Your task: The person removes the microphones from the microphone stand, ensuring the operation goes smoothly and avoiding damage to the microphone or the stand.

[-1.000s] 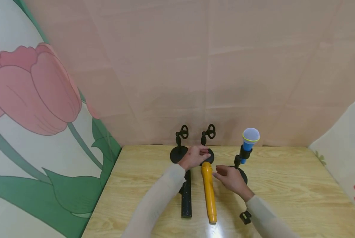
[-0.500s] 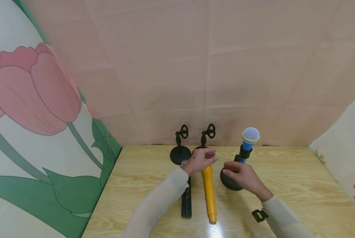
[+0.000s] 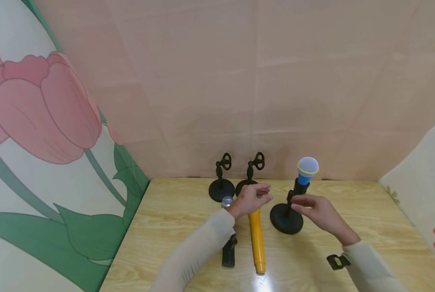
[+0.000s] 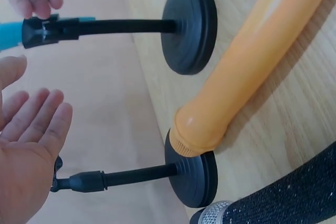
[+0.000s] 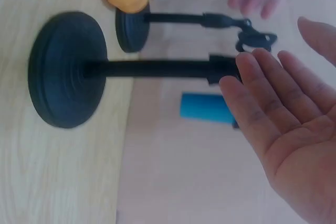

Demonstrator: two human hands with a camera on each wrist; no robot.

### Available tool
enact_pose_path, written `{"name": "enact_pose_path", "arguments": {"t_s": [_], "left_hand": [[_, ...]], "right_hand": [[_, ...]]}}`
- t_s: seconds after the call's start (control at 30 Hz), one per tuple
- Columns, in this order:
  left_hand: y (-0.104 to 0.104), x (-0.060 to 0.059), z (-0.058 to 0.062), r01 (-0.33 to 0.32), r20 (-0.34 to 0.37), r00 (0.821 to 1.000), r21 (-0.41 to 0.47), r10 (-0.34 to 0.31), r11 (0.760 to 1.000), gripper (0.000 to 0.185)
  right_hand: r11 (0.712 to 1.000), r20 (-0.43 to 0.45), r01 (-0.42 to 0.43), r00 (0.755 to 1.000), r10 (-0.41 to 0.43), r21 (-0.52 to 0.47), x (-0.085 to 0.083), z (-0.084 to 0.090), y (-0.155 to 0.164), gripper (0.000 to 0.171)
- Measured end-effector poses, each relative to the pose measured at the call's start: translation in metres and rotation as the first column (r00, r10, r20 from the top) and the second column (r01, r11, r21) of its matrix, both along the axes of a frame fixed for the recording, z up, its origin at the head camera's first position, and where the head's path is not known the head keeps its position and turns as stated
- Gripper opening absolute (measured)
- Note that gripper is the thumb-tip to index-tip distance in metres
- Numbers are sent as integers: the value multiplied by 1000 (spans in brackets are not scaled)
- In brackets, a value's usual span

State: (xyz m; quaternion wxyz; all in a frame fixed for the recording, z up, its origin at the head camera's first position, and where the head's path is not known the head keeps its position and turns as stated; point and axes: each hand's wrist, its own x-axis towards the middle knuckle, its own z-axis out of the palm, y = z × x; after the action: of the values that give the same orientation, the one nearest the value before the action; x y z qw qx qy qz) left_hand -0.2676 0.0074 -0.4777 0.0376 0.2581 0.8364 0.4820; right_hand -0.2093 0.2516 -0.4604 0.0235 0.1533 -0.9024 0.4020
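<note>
On the wooden table (image 3: 348,202) at the bottom of the frame, a person's two hands have lifted away from the work in the centre. The stand (image 3: 286,219) with the blue microphone (image 3: 306,172) clipped in it now sits lower and further left than a second ago, just right of the yellow microphone (image 3: 256,239), which lies flat where it was. The right hand (image 3: 317,211), which half a second ago rested on that stand's round base, has risen to the height of the clip; its fingers are straight and spread and grip nothing, though from the head view it is hard to say whether the fingertips brush the stem. The left hand (image 3: 250,198) has drifted right above the yellow microphone's head, relaxed and holding nothing. Two bare stands (image 3: 221,184) wait behind, centre frame. A black microphone (image 3: 229,247) lies partly under the left sleeve. The shift suggests the blue microphone's stand has just been repositioned and let go.
</note>
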Motion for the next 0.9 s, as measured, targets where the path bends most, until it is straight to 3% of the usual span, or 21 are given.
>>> {"name": "enact_pose_path", "arguments": {"t_s": [0.23, 0.6, 0.9], "left_hand": [[8, 4, -3, -5, -40, 999, 32, 7, 999, 39], [30, 5, -3, -27, 22, 999, 98, 25, 995, 42], [50, 2, -6, -112, 60, 993, 99, 107, 989, 40]], "right_hand": [[998, -7, 44, 999, -44, 40, -4, 10, 19, 38], [989, -26, 135, 991, -134, 63, -16, 14, 42, 47], [985, -82, 166, 984, -161, 48, -29, 17, 46, 46]]}}
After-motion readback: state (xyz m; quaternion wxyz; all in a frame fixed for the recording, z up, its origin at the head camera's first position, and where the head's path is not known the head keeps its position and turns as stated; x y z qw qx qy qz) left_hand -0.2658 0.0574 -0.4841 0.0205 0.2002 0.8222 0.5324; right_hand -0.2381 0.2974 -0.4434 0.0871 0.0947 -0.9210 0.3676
